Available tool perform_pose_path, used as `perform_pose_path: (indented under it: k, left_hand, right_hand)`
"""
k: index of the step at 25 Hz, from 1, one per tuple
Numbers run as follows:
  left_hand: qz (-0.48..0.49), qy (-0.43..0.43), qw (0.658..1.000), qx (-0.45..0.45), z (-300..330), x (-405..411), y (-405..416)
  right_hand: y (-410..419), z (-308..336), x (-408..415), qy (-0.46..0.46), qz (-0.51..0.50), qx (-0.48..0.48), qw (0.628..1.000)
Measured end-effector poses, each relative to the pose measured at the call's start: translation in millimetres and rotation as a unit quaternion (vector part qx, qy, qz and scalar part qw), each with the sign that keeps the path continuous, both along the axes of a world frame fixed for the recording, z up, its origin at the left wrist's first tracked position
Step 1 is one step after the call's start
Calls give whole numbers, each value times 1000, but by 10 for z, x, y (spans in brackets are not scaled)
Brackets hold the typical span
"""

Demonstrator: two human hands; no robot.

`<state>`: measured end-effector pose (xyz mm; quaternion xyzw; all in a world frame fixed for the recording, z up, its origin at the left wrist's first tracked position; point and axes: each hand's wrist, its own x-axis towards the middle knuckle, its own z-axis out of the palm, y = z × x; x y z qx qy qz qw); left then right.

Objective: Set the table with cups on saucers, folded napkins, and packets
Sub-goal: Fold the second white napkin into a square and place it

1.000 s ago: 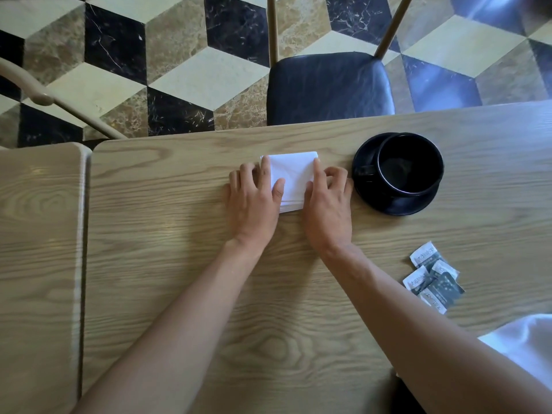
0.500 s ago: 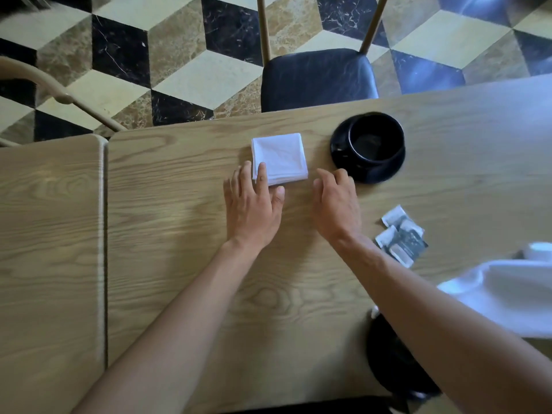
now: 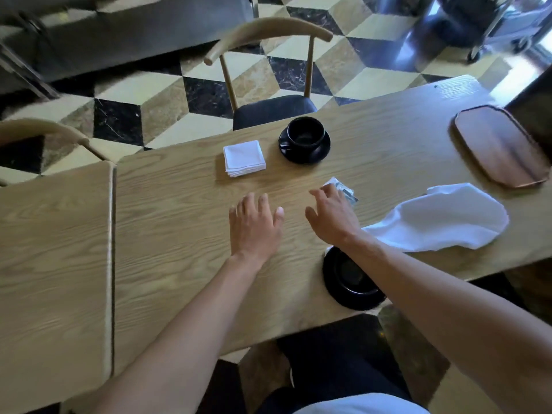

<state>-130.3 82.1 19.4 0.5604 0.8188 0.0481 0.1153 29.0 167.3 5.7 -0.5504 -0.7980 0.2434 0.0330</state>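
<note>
Cube-patterned floor, oak table, copper tray, both hands spread, holding nothing

My right hand covers most of the packets, so only a few corners show past my fingers, too blurred to count or read, and I cannot tell whether my fingertips touch them. My right forearm crosses the near saucer, hiding its right side and whatever sits on it, as well as the near end of the loose white cloth. The copper tray runs off the right edge, and my left hand is smeared by motion.
</note>
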Motion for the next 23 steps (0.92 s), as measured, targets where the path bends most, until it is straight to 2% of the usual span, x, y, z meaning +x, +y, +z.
perform_pose_path:
  k: [7,13,18,20,23]
  left_hand:
    - [-71,-33,997,20,235,1158,-175]
    - [-110,-56,992,-8,162,2113,-102]
    - [-129,-72,987,-58,-51,2867,469]
    - [-109,-92,985,-101,-119,3147,730]
    - [-74,-102,983,-137,-206,3419,990]
  right_hand:
    - [-451,405,1301,8,-104,15,994]
    - [-456,205,2229,-26,-167,-22,985]
    - [106,-10,3073,4,-250,-24,968]
    - [415,-84,3389,27,-288,-45,956]
    - [740,-179,3666,37,-293,-71,953]
